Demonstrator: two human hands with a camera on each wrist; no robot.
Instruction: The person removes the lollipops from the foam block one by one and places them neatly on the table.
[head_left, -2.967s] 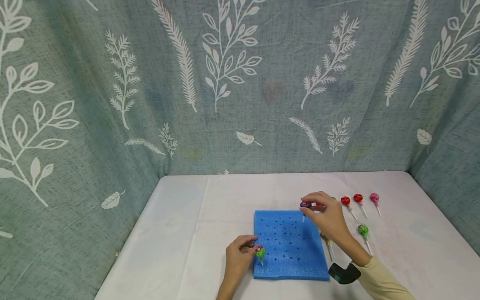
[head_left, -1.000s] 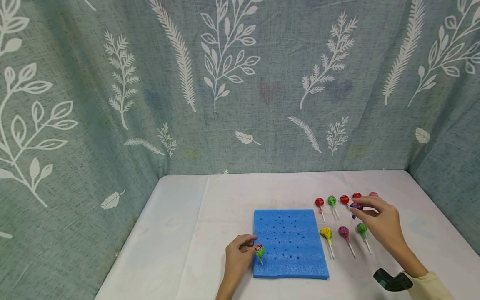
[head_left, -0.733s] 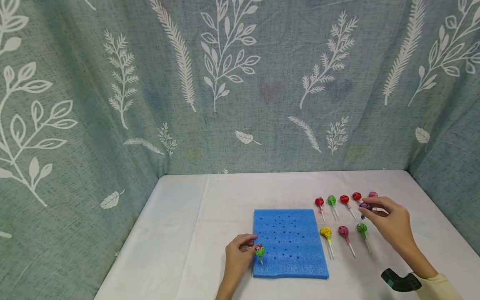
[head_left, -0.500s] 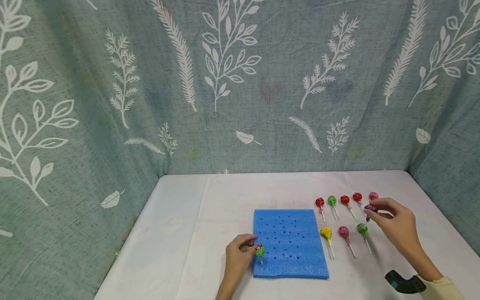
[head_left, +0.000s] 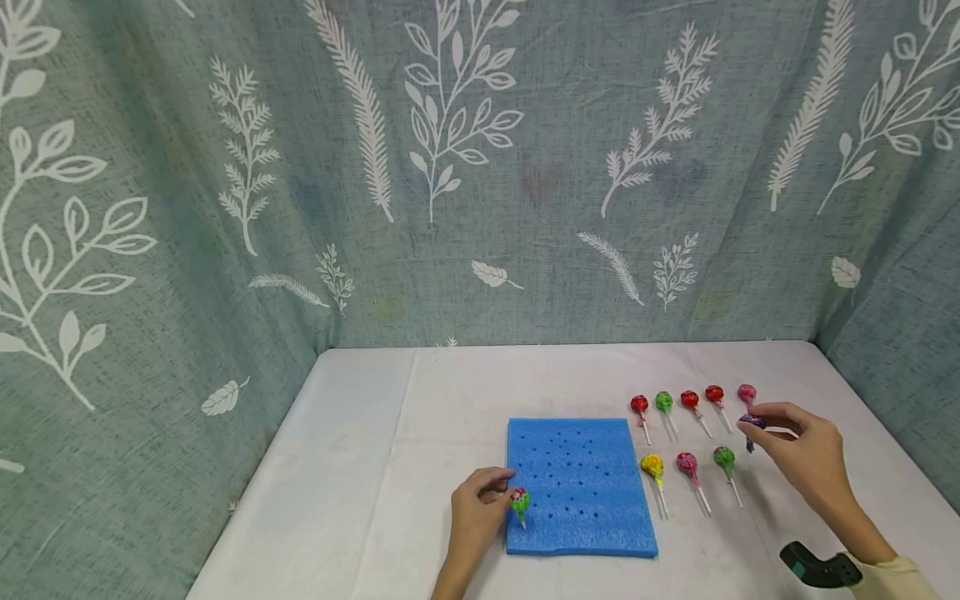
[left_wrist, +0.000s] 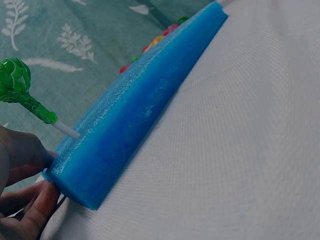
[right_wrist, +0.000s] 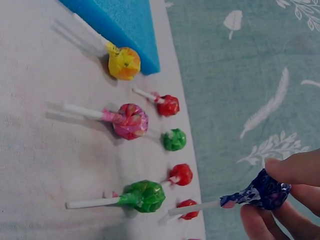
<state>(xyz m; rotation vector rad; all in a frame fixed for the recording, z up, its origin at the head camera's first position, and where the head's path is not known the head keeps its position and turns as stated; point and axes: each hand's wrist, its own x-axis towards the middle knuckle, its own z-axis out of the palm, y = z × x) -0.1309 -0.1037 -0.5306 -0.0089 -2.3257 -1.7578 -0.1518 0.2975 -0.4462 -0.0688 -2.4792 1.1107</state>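
Observation:
My right hand pinches a dark purple-wrapped lollipop by its candy head, above the right part of the table. In the right wrist view its white stick points left. A blue foam block dotted with small holes lies at mid-table. At its left edge, my left hand grips the foam, fingers and thumb at the corner in the left wrist view. Beside those fingers a green-and-red lollipop stands with its stick in the foam. The left wrist view shows its green wrapper clear of the fingers.
Right of the foam, several lollipops lie in two rows. The front row has a yellow lollipop, a pink-red one and a green one. A pink lollipop ends the back row. Patterned curtain surrounds the white table.
My right hand has carried the purple lollipop from above the foam's upper right corner rightward, past the lollipop rows, and slightly toward me. My left hand stays in place.

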